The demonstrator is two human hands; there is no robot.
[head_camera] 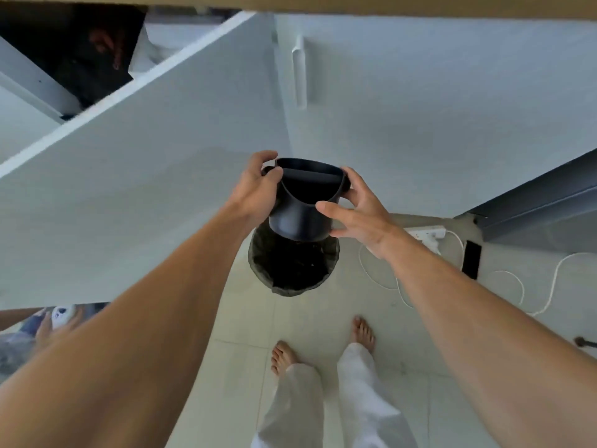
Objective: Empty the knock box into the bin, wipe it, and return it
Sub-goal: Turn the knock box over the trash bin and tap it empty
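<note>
A black round knock box (302, 205) with a bar across its mouth is held upright in the air, straight above a dark bin (292, 270) lined with a black bag on the floor. My left hand (256, 189) grips its left side at the bar's end. On the box's right side, my right hand (358, 211) has its fingers spread on the wall and rim. The inside of the box looks dark; I cannot tell what it holds.
An open white cabinet door (135, 176) stands to the left. A white cabinet front with a handle (298, 72) faces me. A power strip (426, 236), white cables (517, 286) and a black phone (471, 258) lie on the tiled floor at right. My bare feet (323, 347) stand below.
</note>
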